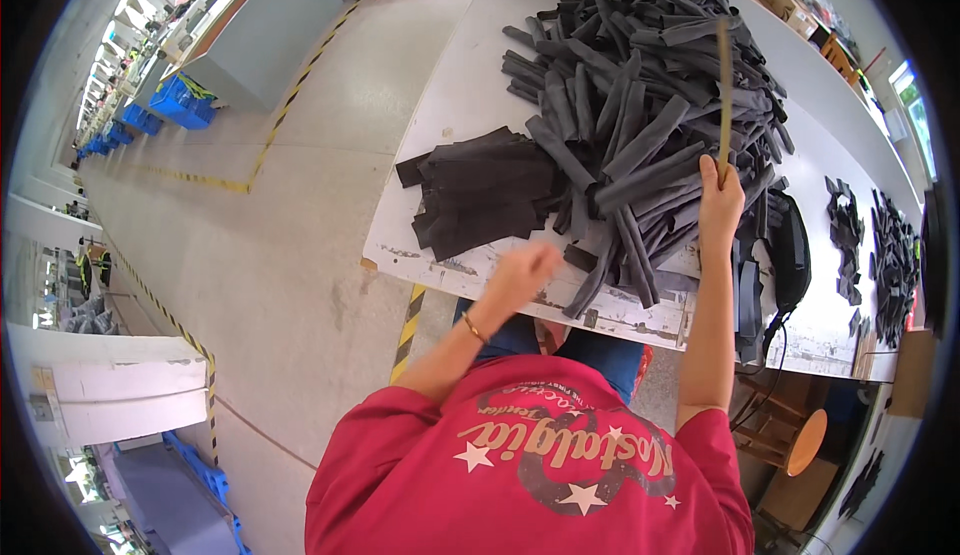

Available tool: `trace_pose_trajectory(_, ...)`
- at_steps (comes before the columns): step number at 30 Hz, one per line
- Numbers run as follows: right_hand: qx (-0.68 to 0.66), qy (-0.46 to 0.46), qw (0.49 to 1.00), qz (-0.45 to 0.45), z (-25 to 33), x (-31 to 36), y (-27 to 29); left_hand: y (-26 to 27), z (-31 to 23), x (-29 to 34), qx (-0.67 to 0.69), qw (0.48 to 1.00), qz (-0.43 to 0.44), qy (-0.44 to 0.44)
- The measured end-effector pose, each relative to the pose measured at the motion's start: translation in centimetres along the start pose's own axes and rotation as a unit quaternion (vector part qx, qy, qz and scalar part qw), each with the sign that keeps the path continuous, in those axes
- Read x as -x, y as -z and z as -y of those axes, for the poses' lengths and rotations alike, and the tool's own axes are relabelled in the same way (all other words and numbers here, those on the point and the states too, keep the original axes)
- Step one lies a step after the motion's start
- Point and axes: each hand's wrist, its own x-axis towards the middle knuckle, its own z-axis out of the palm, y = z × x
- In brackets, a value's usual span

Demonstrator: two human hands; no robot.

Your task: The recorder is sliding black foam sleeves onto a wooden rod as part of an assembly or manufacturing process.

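gripping a thin wooden stick [723,95] in our right hand [720,205], we are pointing it far over the dark tubes [640,105]; our left hand [522,273] is hovering blurred, grip unclear.

Right hand [720,203] fisted, raised; left hand [522,273] blurred.

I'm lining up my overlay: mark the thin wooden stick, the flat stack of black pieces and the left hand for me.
thin wooden stick [723,95]: head view, mid-shaft above the right hand.
flat stack of black pieces [478,195]: head view, middle of its top surface.
left hand [522,273]: head view, back of the blurred hand.
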Motion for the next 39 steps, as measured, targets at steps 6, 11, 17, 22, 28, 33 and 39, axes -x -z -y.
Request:
trace_pose_trajectory(6,-0.027,0.017,0.999,0.008,-1.9,4.5,1.6,6.5,2.8,-10.0,-0.225,0.947,-0.166,-0.158)
trace_pose_trajectory(11,-0.028,0.01,0.996,0.088,-3.0,8.3,2.9,5.1,4.1,-13.5,-0.27,0.939,-0.03,-0.21)
trace_pose_trajectory(17,-0.001,-0.011,0.97,0.244,-2.7,10.5,4.1,4.8,4.9,-14.7,-0.295,0.941,0.033,-0.16)
trace_pose_trajectory(22,-0.026,0.013,0.957,0.29,-2.6,11.2,4.0,5.2,4.4,-14.3,-0.298,0.936,-0.025,-0.185)
trace_pose_trajectory(28,-0.016,0.015,0.948,0.318,-2.7,11.8,3.9,6.1,5.8,-14.9,-0.297,0.944,0.009,-0.147)
trace_pose_trajectory(33,-0.03,0.008,0.944,0.329,-2.9,12.2,4.2,5.9,4.6,-14.4,-0.278,0.955,0.02,-0.106)
trace_pose_trajectory(39,-0.034,0.024,0.947,0.319,-3.1,12.7,4.5,8.0,2.7,-13.7,-0.209,0.971,0.0,-0.113)
